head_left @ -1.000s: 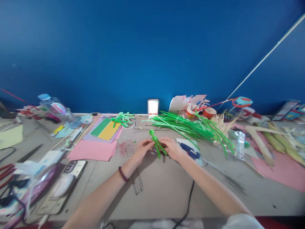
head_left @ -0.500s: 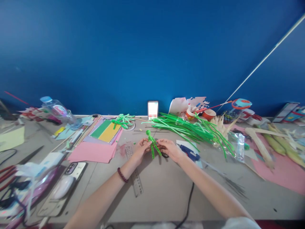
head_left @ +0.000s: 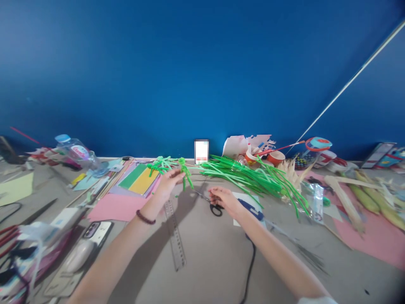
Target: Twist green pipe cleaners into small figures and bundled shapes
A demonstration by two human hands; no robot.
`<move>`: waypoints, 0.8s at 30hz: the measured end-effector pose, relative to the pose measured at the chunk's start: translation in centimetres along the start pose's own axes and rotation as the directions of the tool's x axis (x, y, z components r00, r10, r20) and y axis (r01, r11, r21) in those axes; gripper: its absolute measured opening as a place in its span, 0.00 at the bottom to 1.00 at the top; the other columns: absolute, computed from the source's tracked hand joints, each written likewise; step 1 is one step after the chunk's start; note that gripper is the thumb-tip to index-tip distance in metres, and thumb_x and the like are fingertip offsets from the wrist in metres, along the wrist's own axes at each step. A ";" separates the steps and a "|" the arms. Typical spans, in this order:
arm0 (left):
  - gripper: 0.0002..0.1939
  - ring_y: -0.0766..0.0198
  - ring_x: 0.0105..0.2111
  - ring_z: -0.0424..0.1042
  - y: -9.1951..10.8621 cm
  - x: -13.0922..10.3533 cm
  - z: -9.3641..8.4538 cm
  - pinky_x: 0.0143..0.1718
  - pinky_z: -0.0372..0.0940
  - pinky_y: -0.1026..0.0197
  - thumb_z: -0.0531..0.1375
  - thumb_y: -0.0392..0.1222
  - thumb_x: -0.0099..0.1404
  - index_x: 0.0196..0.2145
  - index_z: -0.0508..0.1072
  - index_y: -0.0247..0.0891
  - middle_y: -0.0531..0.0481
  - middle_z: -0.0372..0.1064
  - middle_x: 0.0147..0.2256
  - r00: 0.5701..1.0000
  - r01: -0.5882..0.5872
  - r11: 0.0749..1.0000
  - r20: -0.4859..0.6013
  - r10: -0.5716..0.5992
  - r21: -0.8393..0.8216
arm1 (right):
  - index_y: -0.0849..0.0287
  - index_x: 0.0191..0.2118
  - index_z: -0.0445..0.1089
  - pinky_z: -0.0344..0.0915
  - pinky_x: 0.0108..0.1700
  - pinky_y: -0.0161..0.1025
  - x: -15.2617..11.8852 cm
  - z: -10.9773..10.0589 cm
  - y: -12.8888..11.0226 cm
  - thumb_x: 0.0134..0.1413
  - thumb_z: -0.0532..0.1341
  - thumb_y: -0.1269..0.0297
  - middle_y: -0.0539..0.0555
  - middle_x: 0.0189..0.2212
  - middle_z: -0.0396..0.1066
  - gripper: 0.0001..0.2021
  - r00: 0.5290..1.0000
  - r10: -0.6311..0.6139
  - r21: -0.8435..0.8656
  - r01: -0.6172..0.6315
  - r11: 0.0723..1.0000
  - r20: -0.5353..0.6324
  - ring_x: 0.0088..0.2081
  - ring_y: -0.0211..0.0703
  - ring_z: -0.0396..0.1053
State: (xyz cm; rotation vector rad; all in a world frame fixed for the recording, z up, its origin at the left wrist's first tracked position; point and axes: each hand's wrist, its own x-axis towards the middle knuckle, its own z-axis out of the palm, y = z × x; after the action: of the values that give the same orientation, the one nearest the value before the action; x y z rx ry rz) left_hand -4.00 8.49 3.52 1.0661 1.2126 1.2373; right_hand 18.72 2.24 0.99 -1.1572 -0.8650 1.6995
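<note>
My left hand (head_left: 172,180) is raised toward the back of the table, its fingers closed on a small green pipe-cleaner figure (head_left: 186,174). The figure has a rounded top and thin legs hanging down. Lower and to the right, my right hand (head_left: 223,199) hovers by the scissors (head_left: 217,210), its fingers loosely bent with nothing seen in them. The scissors' black handles show just below this hand, and their blades point left. A clear ruler (head_left: 175,240) lies below my left hand. Behind it sit more twisted green pipe cleaners (head_left: 163,163).
A heap of green pipe cleaners (head_left: 247,173) lies at the back right. Beside my right wrist is a blue glue gun (head_left: 251,209) with a black cord (head_left: 251,261). Coloured sheets (head_left: 110,207), a phone (head_left: 95,234) and a white mouse (head_left: 80,255) lie left. Corn husks (head_left: 367,194) are right.
My left hand has carried the green figure up, left and away from my right hand. My right hand has let go of the figure, and the scissors beneath it are more exposed.
</note>
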 end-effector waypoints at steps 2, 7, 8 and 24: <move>0.16 0.63 0.31 0.73 0.8 3.5 -1.2 0.37 0.67 0.60 0.69 0.43 0.46 0.34 0.76 0.35 0.47 0.75 0.35 0.994 -0.087 0.993 -0.052 0.092 0.083 | 0.61 0.31 0.73 0.65 0.32 0.35 0.0 -0.1 -0.1 0.38 0.68 0.58 0.50 0.25 0.70 0.13 1.000 -0.006 -0.009 0.006 1.000 0.003 0.26 0.35 0.67; 0.16 0.59 0.34 0.74 1.2 11.1 -2.3 0.37 0.68 0.59 0.64 0.38 0.50 0.38 0.75 0.31 0.43 0.75 0.37 0.955 -0.125 0.948 -0.225 0.195 0.292 | 0.61 0.29 0.73 0.64 0.32 0.35 -0.2 0.0 -0.3 0.36 0.68 0.54 0.50 0.25 0.70 0.15 1.000 -0.016 -0.034 0.016 0.999 0.004 0.26 0.35 0.66; 0.16 0.59 0.34 0.74 1.0 12.0 -2.2 0.37 0.68 0.58 0.64 0.38 0.51 0.39 0.75 0.30 0.42 0.75 0.37 0.957 -0.130 0.945 -0.211 0.199 0.299 | 0.61 0.29 0.73 0.64 0.32 0.35 -0.2 0.0 -0.3 0.36 0.68 0.54 0.50 0.25 0.70 0.16 1.000 -0.022 -0.039 0.022 0.999 0.001 0.26 0.35 0.66; 0.12 0.55 0.34 0.73 -1.7 15.0 -2.0 0.39 0.64 0.59 0.61 0.44 0.54 0.32 0.77 0.33 0.42 0.76 0.34 0.958 -0.201 0.789 -0.054 0.283 0.580 | 0.61 0.29 0.73 0.64 0.31 0.35 0.2 -0.5 -0.3 0.37 0.68 0.54 0.50 0.24 0.69 0.15 0.999 -0.045 -0.087 0.043 0.995 -0.017 0.25 0.34 0.66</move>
State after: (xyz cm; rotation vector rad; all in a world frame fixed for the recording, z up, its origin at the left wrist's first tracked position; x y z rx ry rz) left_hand -6.55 23.19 0.60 1.6416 1.6549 1.1779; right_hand 19.18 2.59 0.99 -1.2017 -0.9536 1.6267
